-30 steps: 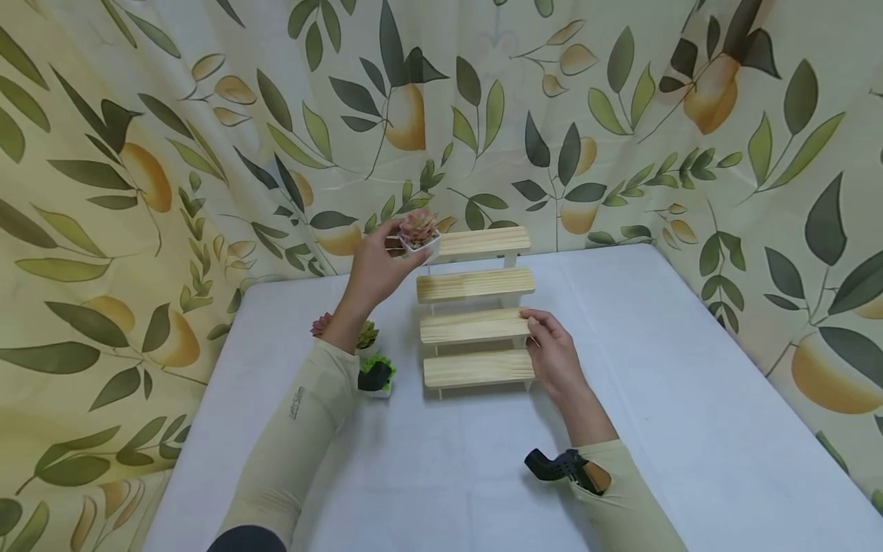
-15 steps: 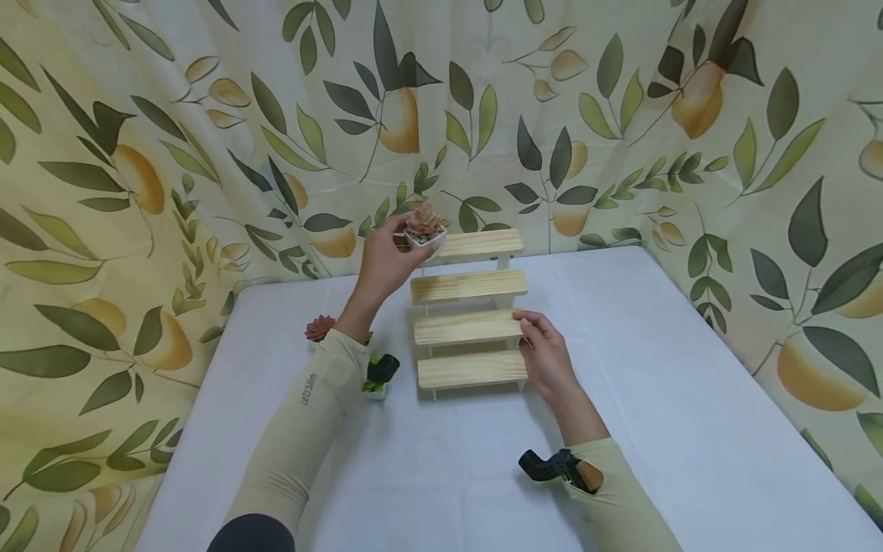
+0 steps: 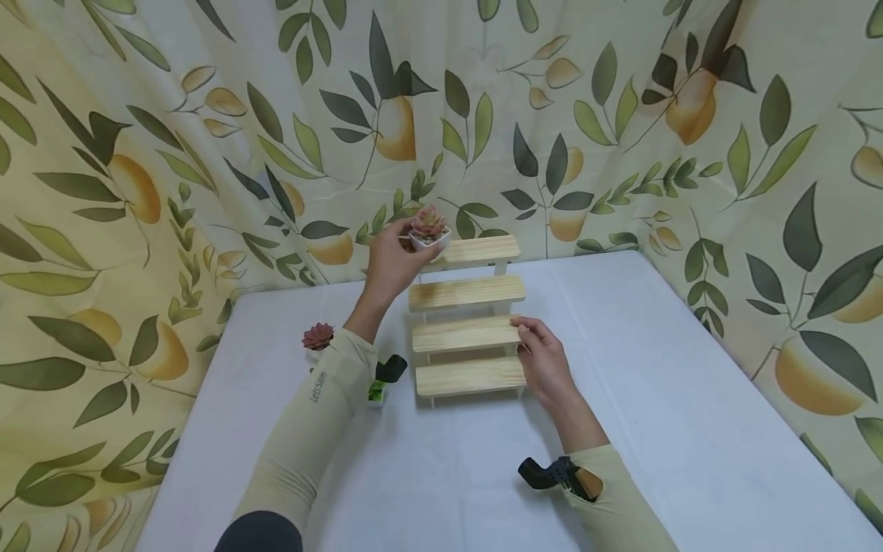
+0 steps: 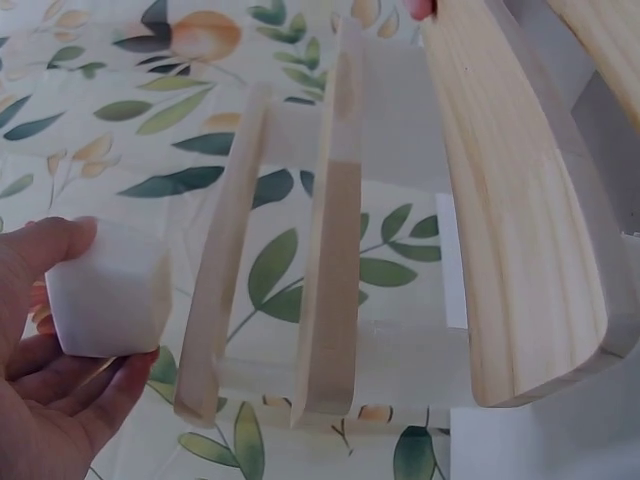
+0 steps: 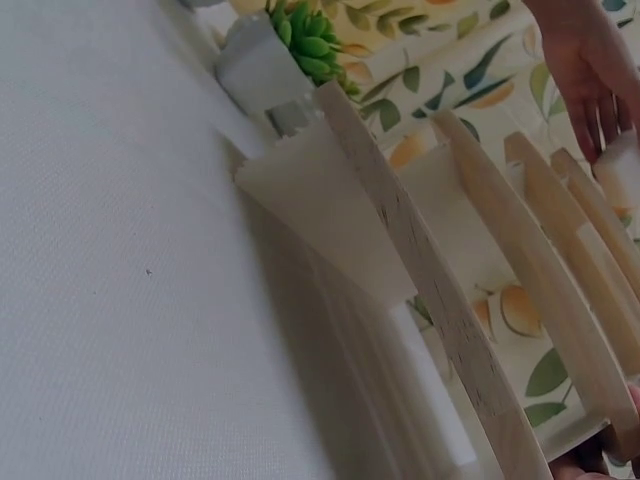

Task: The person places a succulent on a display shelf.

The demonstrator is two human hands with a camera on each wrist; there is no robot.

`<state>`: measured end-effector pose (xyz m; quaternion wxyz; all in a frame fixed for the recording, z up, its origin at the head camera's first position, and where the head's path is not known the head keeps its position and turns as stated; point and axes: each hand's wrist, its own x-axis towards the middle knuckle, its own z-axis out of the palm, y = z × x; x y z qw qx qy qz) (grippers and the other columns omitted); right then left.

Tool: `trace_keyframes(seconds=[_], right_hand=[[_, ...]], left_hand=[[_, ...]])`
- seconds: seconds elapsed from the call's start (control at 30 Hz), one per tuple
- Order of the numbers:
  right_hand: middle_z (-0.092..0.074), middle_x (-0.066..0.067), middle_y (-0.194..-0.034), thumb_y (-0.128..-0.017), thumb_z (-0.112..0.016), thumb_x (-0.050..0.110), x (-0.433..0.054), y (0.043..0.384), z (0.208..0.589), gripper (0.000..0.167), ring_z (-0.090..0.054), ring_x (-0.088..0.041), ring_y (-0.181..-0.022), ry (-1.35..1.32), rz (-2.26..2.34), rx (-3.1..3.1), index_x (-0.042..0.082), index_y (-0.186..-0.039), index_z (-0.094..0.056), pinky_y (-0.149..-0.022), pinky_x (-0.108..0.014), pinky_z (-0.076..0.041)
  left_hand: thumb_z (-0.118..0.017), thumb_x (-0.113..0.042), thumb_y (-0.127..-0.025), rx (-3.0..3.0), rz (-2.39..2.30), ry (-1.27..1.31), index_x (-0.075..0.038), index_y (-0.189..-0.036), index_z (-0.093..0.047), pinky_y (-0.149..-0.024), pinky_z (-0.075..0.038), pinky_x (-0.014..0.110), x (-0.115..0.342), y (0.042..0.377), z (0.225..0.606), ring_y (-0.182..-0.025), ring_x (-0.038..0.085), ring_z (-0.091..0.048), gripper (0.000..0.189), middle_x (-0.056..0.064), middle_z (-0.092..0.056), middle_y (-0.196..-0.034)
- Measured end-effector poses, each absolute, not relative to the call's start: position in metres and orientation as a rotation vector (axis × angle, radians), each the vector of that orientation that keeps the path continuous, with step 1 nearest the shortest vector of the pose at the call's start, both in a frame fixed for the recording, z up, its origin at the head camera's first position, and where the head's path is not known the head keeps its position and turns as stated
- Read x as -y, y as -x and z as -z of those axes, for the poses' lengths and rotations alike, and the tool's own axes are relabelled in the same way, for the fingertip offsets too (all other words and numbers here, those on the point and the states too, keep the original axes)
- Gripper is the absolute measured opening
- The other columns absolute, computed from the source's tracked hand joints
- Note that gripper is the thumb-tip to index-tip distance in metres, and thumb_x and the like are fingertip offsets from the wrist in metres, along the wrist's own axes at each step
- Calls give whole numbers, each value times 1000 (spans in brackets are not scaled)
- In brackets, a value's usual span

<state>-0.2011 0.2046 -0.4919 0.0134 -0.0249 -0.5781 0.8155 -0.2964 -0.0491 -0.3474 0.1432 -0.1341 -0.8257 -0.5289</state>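
Note:
My left hand [image 3: 395,261] holds a pink succulent [image 3: 429,222] in a small white pot [image 4: 112,290] between thumb and fingers. It is at the left end of the top step of a stepped wooden stand [image 3: 469,334]. In the left wrist view the pot is beside the ends of the planks. My right hand [image 3: 546,360] grips the right end of the stand's second step from the bottom. Only a few of its fingertips show at the edges of the wrist views.
Left of the stand, a dark red succulent [image 3: 318,336] and a green succulent [image 5: 312,42] in a white pot [image 5: 262,65] stand on the white-covered table [image 3: 455,460], partly behind the left sleeve [image 3: 310,406]. A leaf-and-fruit patterned curtain [image 3: 276,138] hangs behind.
My left hand has shifted slightly right with the potted succulent, farther over the top step. More of the dark red succulent shows now. My right hand keeps its grip on the stand.

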Motion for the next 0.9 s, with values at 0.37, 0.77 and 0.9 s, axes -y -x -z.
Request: trace_keyframes(seconds=[0.37, 0.77, 0.9], right_hand=[[-35, -12, -151, -113, -40, 11, -204, 198, 492, 32, -29, -25, -148, 14, -2559, 1776, -12, -136, -45, -122, -35, -22], [-36, -12, -150, -113, -40, 10, -204, 198, 491, 29, -32, -26, -147, 36, -2546, 1773, -10, -132, -48, -121, -36, -25], [-36, -12, -150, -113, -41, 10, -204, 198, 490, 28, -33, -27, -146, 44, -2541, 1782, -9, -132, -49, -121, -36, -26]], left_hand=[[-88, -28, -86, 2416, 1494, 341, -3, -143, -59, -76, -59, 35, 41, 299, 349, -98, 23, -69, 69, 13, -69, -120], [-89, -29, -84, 2382, 1478, 319, -3, -140, -60, -74, -59, 35, 31, 302, 354, -94, 24, -69, 68, 12, -67, -121], [-89, -29, -84, 2374, 1462, 320, -4, -137, -61, -72, -59, 35, 29, 303, 355, -91, 23, -69, 65, 12, -67, -120]])
